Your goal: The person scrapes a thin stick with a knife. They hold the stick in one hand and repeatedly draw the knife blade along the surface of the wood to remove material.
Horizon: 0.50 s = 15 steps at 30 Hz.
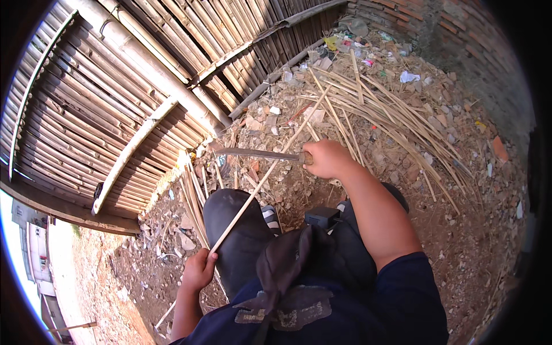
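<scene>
My left hand (pixel 198 270), low and left of my left knee, is closed around the near end of a long, thin bamboo strip (pixel 246 206). From there the strip slants up and to the right, over my dark trouser leg. My right hand (pixel 328 158) grips the handle of a knife (pixel 259 153) with a long, straight blade. The blade points left and lies across the strip in this view; whether it touches the strip I cannot tell. More strips (pixel 192 201) stand bunched beside my left knee.
A loose pile of long bamboo strips (pixel 397 123) lies on the rubble at the right. A slatted bamboo wall (pixel 80 109) with thick poles rises at the left, and a brick wall (pixel 483 46) at the far right. A small black box (pixel 322 217) sits between my knees.
</scene>
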Each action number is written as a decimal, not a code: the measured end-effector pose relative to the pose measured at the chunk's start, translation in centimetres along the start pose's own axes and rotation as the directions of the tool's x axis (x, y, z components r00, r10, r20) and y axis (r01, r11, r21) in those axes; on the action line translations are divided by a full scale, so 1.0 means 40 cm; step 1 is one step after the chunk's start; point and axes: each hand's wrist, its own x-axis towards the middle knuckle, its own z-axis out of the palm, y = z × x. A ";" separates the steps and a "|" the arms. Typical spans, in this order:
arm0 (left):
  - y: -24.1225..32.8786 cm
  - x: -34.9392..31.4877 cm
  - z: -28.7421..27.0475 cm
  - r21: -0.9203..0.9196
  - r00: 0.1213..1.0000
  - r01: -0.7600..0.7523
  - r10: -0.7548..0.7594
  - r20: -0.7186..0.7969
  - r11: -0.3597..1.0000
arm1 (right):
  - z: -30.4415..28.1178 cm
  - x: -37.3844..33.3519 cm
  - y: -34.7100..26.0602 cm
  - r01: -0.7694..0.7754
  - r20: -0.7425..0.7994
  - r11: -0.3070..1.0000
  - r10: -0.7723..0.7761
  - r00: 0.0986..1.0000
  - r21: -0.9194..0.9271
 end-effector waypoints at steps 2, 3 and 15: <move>0.003 -0.004 0.000 0.005 1.000 -0.019 0.019 0.018 1.000 | 0.010 0.001 -0.023 0.016 0.016 1.000 -0.016 1.000 0.003; 0.003 -0.007 0.005 0.025 1.000 -0.014 0.014 0.010 1.000 | 0.016 0.001 -0.037 0.031 0.029 1.000 -0.031 0.999 0.003; -0.009 0.010 0.018 0.045 0.999 -0.047 0.046 0.022 0.998 | 0.058 0.058 0.022 -0.061 0.043 0.990 0.056 0.998 0.130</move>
